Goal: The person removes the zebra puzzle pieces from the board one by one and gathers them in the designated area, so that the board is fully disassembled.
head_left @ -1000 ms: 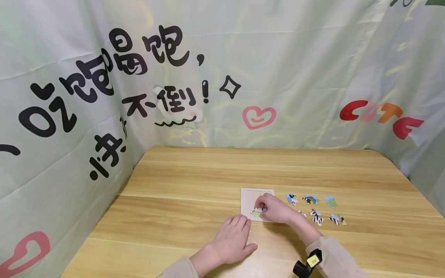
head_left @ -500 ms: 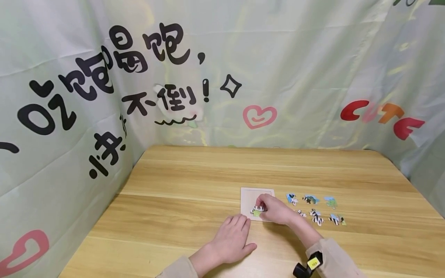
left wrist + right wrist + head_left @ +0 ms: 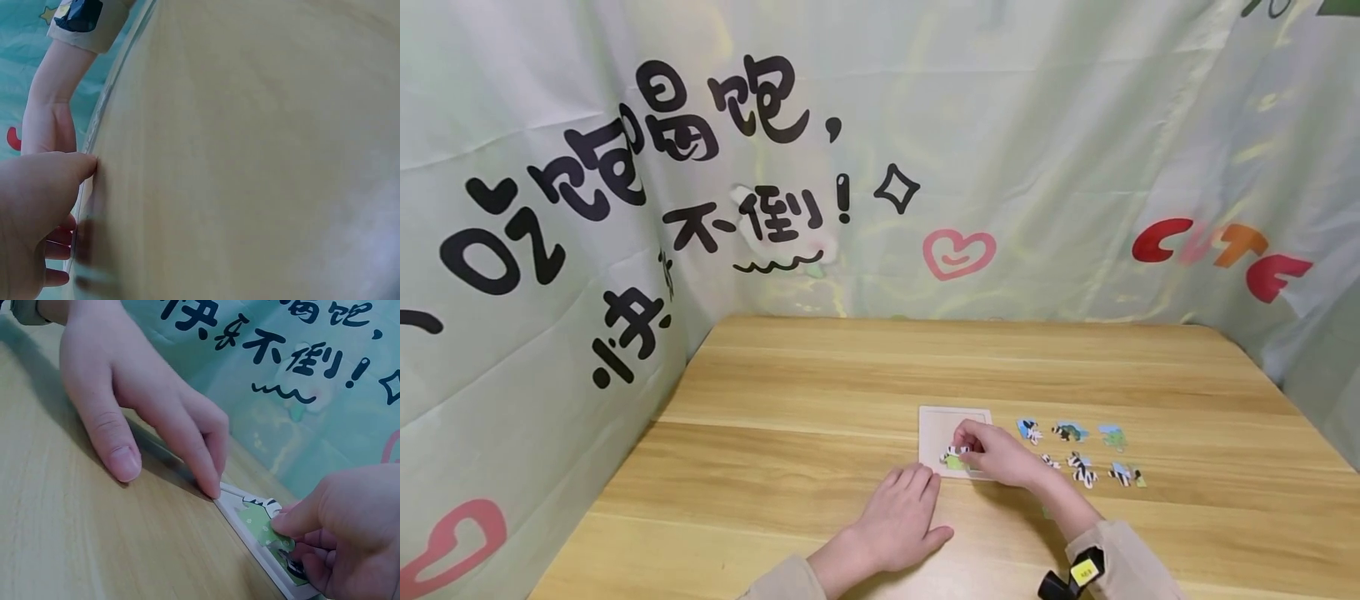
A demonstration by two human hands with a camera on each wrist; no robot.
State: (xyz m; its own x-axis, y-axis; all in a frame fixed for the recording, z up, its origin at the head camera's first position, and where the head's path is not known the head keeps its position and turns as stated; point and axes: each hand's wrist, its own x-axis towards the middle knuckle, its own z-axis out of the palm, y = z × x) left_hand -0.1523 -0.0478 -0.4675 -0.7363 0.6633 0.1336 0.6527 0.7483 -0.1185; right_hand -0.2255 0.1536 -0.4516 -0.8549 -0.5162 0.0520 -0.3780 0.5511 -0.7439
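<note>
A small pale puzzle board (image 3: 934,427) lies on the wooden table. Green puzzle pieces with black-and-white parts (image 3: 257,524) sit along the board's near edge. My right hand (image 3: 997,455) is over the board's right part; its thumb and curled fingers pinch a puzzle piece at this row, mostly hidden by the fingers. My left hand (image 3: 898,518) lies flat with fingers straight, fingertips touching the board's near left corner. In the right wrist view, the left hand's index finger (image 3: 203,469) meets the board's edge.
To the right of the board lie several loose puzzle pieces in two rows, among them a zebra-striped piece (image 3: 1082,471) and a green-and-blue one (image 3: 1113,436). Another green piece (image 3: 1048,512) is partly behind the right forearm. A printed curtain (image 3: 1037,150) hangs behind the table (image 3: 820,367).
My right hand has shifted slightly to the right over the board, its fingers still at the pieces. The left hand stays in place. Loose pieces have not moved.
</note>
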